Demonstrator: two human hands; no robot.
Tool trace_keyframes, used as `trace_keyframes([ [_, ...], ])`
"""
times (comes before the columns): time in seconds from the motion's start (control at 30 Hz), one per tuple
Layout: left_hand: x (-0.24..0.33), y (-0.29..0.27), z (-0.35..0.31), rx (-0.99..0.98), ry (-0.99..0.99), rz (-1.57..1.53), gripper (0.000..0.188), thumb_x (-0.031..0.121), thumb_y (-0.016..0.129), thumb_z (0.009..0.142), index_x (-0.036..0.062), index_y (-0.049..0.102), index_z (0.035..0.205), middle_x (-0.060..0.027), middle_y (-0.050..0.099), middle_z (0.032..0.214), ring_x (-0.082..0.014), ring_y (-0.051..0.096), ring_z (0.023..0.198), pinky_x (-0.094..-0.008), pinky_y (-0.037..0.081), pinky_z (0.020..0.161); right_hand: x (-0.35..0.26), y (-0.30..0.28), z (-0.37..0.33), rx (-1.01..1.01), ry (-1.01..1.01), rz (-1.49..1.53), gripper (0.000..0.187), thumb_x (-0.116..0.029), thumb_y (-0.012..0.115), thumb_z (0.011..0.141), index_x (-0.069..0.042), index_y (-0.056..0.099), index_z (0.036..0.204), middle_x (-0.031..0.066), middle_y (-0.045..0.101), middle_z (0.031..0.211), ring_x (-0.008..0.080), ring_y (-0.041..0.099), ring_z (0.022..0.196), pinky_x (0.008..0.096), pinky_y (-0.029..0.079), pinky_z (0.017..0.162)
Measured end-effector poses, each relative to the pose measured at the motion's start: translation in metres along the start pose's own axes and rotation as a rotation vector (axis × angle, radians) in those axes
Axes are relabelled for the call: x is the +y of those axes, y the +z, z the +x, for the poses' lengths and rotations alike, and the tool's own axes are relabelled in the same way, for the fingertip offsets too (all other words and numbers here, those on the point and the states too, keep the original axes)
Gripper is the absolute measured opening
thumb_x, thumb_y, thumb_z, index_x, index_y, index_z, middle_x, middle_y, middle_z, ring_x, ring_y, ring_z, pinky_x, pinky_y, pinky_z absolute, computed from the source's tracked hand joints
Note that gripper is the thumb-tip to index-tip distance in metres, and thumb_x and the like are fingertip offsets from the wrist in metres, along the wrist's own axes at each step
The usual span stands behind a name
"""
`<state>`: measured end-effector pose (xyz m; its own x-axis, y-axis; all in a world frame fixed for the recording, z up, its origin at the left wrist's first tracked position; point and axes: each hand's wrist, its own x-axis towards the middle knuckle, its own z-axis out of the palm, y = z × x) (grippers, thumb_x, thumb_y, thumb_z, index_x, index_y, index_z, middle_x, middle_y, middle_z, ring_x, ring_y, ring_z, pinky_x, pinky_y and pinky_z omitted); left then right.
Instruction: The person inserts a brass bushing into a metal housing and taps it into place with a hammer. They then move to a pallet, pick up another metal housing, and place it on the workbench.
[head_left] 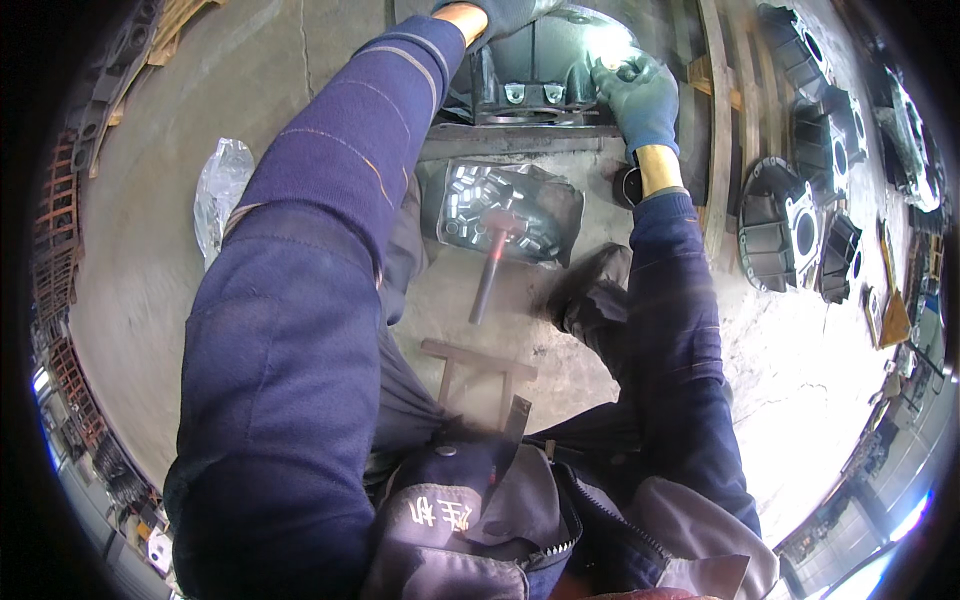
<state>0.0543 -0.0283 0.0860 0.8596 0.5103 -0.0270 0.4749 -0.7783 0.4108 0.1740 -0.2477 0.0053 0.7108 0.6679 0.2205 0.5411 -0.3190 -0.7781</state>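
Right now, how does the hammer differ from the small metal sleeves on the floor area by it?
The hammer is one long tool; the metal sleeves are many short pieces. The hammer's handle is partly red, while the sleeves are shiny silver. The hammer's handle extends past the dark container's edge; the sleeves lie within it. Both are below the dark casting in the view, and neither is held.

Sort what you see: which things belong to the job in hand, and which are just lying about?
Seemingly part of the job:
dark casting, at the left hand and right hand
hammer, probably
small metal sleeves, probably

Apparently lying about:
clear crumpled plastic
wooden pallet
other castings at right
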Motion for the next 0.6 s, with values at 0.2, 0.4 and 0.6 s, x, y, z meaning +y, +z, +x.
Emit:
trace_keyframes([
  [0.2,0.006,-0.006,-0.006,-0.011,-0.022,-0.003,0.056,0.052,0.052,0.101,0.0025,0.076,0.107,-0.027,0.072,0.106,-0.045,0.069,0.103,-0.0503,0.053,0.092,-0.002,-0.004,-0.001,0.042,-0.086,-0.186,0.032,-0.012,0.085,0.083,0.003,0.074,0.109,0.0063,0.073,0.087,0.0108,0.067,0.072,0.0271,0.057,0.063],
  [0.4,0.008,-0.01,-0.01,-0.033,-0.012,-0.042,0.055,0.051,0.05,0.102,0.0031,0.076,0.108,-0.0251,0.072,0.111,-0.0435,0.068,0.107,-0.0492,0.051,0.095,-0.001,-0.005,0.0,0.033,-0.033,-0.09,0.03,-0.012,0.085,0.082,0.001,0.076,0.107,0.0072,0.075,0.087,0.0122,0.069,0.074,0.0281,0.057,0.065],
  [0.6,0.008,-0.009,-0.01,-0.031,-0.015,-0.032,0.055,0.051,0.049,0.102,0.0034,0.076,0.109,-0.0252,0.072,0.113,-0.0431,0.068,0.108,-0.0493,0.051,0.096,0.008,-0.006,0.002,0.064,-0.105,-0.222,0.032,-0.013,0.087,0.08,0.002,0.075,0.106,0.0094,0.076,0.089,0.0144,0.071,0.076,0.0298,0.058,0.068],
])
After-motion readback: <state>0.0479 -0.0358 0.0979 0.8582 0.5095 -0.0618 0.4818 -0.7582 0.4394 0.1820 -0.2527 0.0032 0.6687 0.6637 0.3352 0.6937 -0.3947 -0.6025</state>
